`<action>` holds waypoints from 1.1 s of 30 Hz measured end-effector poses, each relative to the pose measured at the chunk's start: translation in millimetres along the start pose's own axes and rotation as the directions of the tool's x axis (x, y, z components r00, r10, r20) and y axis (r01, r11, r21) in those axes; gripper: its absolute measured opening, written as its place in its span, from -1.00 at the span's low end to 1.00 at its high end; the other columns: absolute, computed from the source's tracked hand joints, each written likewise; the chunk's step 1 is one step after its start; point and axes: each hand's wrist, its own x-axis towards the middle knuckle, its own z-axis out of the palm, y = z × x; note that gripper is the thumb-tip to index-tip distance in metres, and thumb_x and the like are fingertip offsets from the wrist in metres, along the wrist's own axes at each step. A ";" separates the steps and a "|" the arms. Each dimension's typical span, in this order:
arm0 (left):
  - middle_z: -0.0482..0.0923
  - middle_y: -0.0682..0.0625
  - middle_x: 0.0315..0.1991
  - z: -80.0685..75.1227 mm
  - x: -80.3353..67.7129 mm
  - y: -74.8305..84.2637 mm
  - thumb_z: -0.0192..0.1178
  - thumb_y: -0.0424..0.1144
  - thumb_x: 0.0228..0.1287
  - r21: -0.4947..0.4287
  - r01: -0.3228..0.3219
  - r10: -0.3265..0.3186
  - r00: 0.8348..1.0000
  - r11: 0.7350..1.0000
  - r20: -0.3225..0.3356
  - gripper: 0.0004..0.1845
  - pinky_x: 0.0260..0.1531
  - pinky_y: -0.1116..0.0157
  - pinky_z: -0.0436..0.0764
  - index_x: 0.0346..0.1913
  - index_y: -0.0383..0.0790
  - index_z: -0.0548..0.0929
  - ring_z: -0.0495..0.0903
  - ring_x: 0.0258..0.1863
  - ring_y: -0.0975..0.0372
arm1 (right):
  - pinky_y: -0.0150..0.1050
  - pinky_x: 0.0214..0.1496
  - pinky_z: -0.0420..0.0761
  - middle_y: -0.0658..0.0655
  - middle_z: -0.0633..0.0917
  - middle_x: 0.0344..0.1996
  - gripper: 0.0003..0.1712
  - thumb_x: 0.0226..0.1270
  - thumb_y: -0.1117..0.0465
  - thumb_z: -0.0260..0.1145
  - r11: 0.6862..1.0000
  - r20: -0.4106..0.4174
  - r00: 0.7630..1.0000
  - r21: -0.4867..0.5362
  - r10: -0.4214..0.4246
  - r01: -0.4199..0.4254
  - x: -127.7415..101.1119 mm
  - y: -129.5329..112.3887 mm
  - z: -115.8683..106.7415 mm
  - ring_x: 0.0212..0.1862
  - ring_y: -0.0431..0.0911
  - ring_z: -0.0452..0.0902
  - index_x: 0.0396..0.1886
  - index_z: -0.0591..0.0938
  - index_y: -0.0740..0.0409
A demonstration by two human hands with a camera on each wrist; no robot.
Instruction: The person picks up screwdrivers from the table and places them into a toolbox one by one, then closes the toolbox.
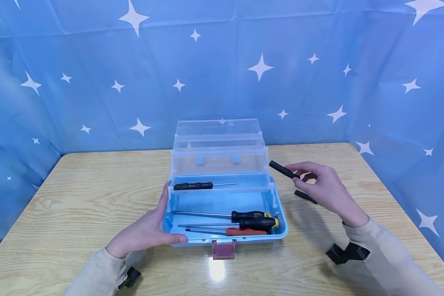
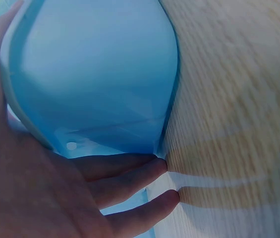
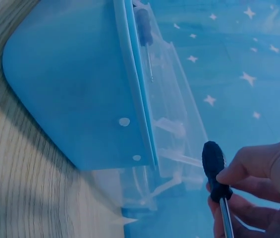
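A light blue toolbox [image 1: 218,201] stands on the table with its clear lid [image 1: 218,158] raised. My left hand [image 1: 148,230] holds the box's left end, thumb along the front rim, fingers [image 2: 130,183] around the other corner. My right hand [image 1: 323,187] pinches a small screwdriver by its black handle [image 1: 281,169], right of the lid; its metal shaft [image 3: 226,218] shows in the right wrist view. Inside the box lie two black-and-yellow screwdrivers [image 1: 253,215] and a red-handled screwdriver [image 1: 246,232]. A black screwdriver [image 1: 193,186] lies in the tray part at the back.
Another slim black-handled thing [image 1: 306,197] lies on the wooden table [image 1: 96,193] below my right hand, partly hidden by it. A purple latch [image 1: 223,250] hangs at the box's front. Blue star-patterned cloth [image 1: 222,82] encloses the back and sides.
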 end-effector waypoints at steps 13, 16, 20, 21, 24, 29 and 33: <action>-0.05 -0.41 0.45 0.8 0.8 -3.4 0.47 -0.02 0.03 -0.035 -0.052 0.052 0.999 0.998 0.000 0.41 0.15 -0.21 0.31 0.47 -0.03 -0.60 0.18 0.32 -0.26 | -0.33 -0.30 0.57 0.12 0.70 -0.19 -0.69 0.24 0.44 0.29 1.000 0.033 0.999 0.016 -0.023 0.023 7.0 -3.3 7.4 -0.28 -0.07 0.56 -0.02 0.69 0.21; -0.05 -0.40 0.45 0.8 1.1 -3.7 0.48 -0.02 0.03 -0.042 -0.057 0.057 0.998 0.997 0.001 0.41 0.16 -0.21 0.30 0.47 -0.01 -0.60 0.17 0.33 -0.26 | -0.30 -0.30 0.58 0.12 0.70 -0.17 -0.69 0.24 0.43 0.28 0.999 0.045 0.999 0.022 -0.025 0.024 8.9 -5.0 8.3 -0.27 -0.08 0.55 -0.02 0.70 0.20; -0.05 -0.40 0.45 0.7 1.2 -3.7 0.48 -0.02 0.03 -0.045 -0.053 0.053 0.999 0.998 0.002 0.41 0.16 -0.22 0.30 0.47 0.00 -0.60 0.17 0.33 -0.25 | -0.30 -0.32 0.57 0.13 0.70 -0.15 -0.68 0.24 0.43 0.27 0.999 0.062 0.998 0.039 -0.026 0.024 10.9 -7.3 9.1 -0.28 -0.08 0.55 -0.02 0.70 0.20; -0.04 -0.40 0.45 0.6 1.1 -3.6 0.47 -0.01 0.03 -0.044 -0.049 0.049 0.999 0.998 0.003 0.41 0.16 -0.21 0.30 0.47 0.00 -0.60 0.17 0.33 -0.25 | -0.31 -0.31 0.57 0.13 0.70 -0.14 -0.68 0.24 0.44 0.27 0.999 0.066 0.997 0.042 -0.028 0.025 11.3 -7.9 9.2 -0.28 -0.08 0.56 -0.02 0.70 0.20; -0.03 -0.40 0.45 0.6 0.9 -3.3 0.47 -0.01 0.03 -0.040 -0.041 0.041 0.999 0.998 0.003 0.41 0.16 -0.21 0.31 0.47 -0.01 -0.61 0.18 0.33 -0.25 | -0.33 -0.28 0.56 0.12 0.70 -0.13 -0.69 0.24 0.44 0.28 0.999 0.075 0.997 0.048 -0.029 0.025 12.7 -9.6 9.7 -0.27 -0.09 0.56 -0.03 0.70 0.19; -0.05 -0.41 0.45 0.6 1.1 -3.5 0.48 -0.02 0.03 -0.038 -0.037 0.037 0.999 0.999 0.002 0.41 0.17 -0.21 0.29 0.47 0.00 -0.61 0.17 0.34 -0.25 | -0.32 -0.25 0.57 0.13 0.69 -0.12 -0.70 0.24 0.44 0.29 0.998 0.090 0.996 0.062 -0.027 0.021 15.1 -12.6 11.1 -0.24 -0.08 0.55 -0.04 0.70 0.20; -0.05 -0.41 0.45 0.6 1.1 -3.5 0.47 -0.02 0.03 -0.030 -0.033 0.033 0.999 0.999 0.002 0.41 0.16 -0.19 0.32 0.47 -0.01 -0.61 0.18 0.33 -0.25 | -0.31 -0.27 0.57 0.12 0.69 -0.15 -0.70 0.22 0.45 0.29 0.997 0.096 0.995 0.073 -0.018 0.011 17.7 -14.3 13.7 -0.25 -0.07 0.55 -0.05 0.71 0.20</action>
